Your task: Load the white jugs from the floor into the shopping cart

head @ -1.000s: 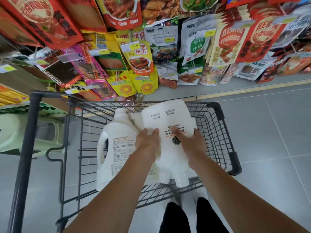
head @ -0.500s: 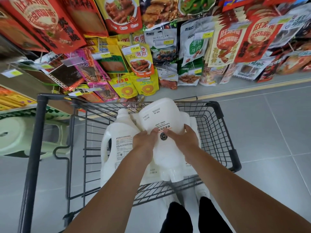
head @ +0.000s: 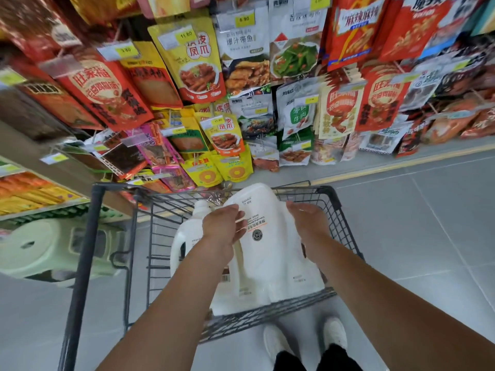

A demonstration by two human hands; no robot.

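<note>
Left grip (head: 222, 228) and right grip (head: 308, 223), both spread, flank the probably heavy, slick jug (head: 267, 253), best clasped at nine and three o'clock.

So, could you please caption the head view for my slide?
Left hand and right hand touch a tipped white jug in the shopping cart, beside an upright jug.

Jugs (head: 270, 253): smooth white plastic, slight sheen. Cart (head: 345, 236): dark matt wire. Floor (head: 415, 236): smooth grey tile. Snack packets (head: 198, 68): glossy film.
</note>
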